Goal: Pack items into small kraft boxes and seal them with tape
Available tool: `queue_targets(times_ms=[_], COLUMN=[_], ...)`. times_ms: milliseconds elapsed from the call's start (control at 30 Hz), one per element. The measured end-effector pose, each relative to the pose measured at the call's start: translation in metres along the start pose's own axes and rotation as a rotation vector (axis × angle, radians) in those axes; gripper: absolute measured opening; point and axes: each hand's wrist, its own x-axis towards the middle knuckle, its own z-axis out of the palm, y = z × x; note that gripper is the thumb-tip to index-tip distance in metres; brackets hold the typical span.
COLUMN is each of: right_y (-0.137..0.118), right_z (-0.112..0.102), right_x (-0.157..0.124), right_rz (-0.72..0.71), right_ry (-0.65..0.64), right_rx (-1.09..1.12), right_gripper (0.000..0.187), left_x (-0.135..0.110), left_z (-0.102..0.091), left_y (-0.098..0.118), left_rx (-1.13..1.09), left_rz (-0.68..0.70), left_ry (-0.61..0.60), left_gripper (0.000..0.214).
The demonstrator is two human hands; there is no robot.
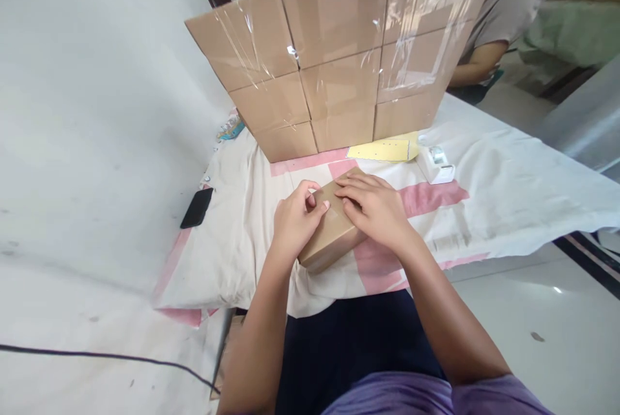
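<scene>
A small brown cardboard box [334,224] lies on the cloth-covered table in front of me, set at a slant. My left hand [301,212] is at its left side, thumb on the top face and fingers curled at the edge, gripping it. Across the right part of the top, my right hand [371,202] lies with its fingers stretched out and pressed on the cardboard. Both hands touch the box, with their fingertips close to each other. The underside of the box is hidden.
Behind the box stands a big taped cardboard panel [339,82]. A yellow sheet [382,150] and a white tape dispenser [437,164] lie at its foot. A black phone [196,207] is at the left by the wall. Another person's arm [482,66] shows at upper right.
</scene>
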Motion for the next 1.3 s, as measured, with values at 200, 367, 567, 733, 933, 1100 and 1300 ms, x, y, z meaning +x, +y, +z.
queue_targets(times_ms=[200, 367, 567, 733, 933, 1100, 1300], right_y=[-0.004, 0.043, 0.132, 0.144, 0.153, 0.164, 0.17], right_z=[0.003, -0.001, -0.015, -0.002, -0.002, -0.008, -0.003], right_x=[-0.003, -0.036, -0.083, -0.076, -0.042, -0.034, -0.029], right_rz=[0.019, 0.146, 0.425, 0.356, 0.302, 0.27, 0.059], right_ry=[-0.005, 0.225, -0.002, -0.339, -0.519, -0.571, -0.615], right_rx=[0.012, 0.166, 0.121, -0.059, -0.121, -0.104, -0.108], right_gripper=[0.028, 0.031, 0.034, 0.043, 0.027, 0.032, 0.029], left_x=[0.003, 0.002, -0.003, -0.008, -0.016, -0.023, -0.024], left_z=[0.002, -0.005, -0.022, -0.02, -0.02, -0.022, -0.023], left_y=[0.0, -0.015, -0.042, -0.042, -0.042, -0.043, -0.045], left_rx=[0.023, 0.016, -0.05, -0.071, -0.086, -0.099, -0.088], left_rz=[-0.002, -0.021, -0.017, -0.002, -0.015, -0.043, -0.061], left_ry=[0.027, 0.088, 0.096, 0.088, 0.106, 0.121, 0.123], left_gripper=[0.019, 0.02, 0.03, 0.031, 0.03, 0.029, 0.031])
